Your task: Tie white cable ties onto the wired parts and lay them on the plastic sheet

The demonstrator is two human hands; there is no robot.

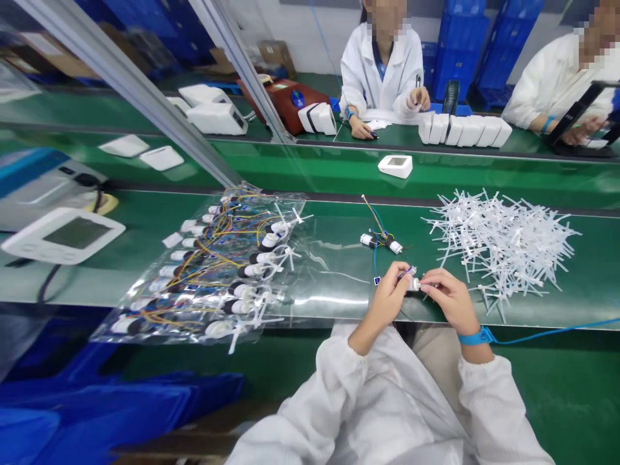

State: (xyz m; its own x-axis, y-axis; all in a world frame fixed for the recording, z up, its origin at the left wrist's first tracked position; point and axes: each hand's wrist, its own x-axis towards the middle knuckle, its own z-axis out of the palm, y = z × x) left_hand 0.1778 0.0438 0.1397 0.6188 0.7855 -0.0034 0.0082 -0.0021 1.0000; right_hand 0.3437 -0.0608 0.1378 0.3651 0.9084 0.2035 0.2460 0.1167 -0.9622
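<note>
My left hand (390,292) is closed around a small white cylindrical motor (414,284) with wires, above the near edge of the green bench. On its right, my right hand (451,298) pinches the motor's end between thumb and fingers; whether those fingertips also hold a thin strip is too small to tell. A blue wire with a small connector (377,281) lies beside my left hand. Just beyond both hands rest two more wired white motors (395,247) with black bands. To the right spreads a large heap of white cable ties (504,239).
At left, clear plastic sheeting (329,258) carries rows of wired motors (242,289), some with cable ties attached. A white monitor (62,236) with a screen stands farther left. A metal post (145,97) slants across. Two co-workers sit opposite, behind white devices (465,130). A blue cord (557,329) trails from my right wrist.
</note>
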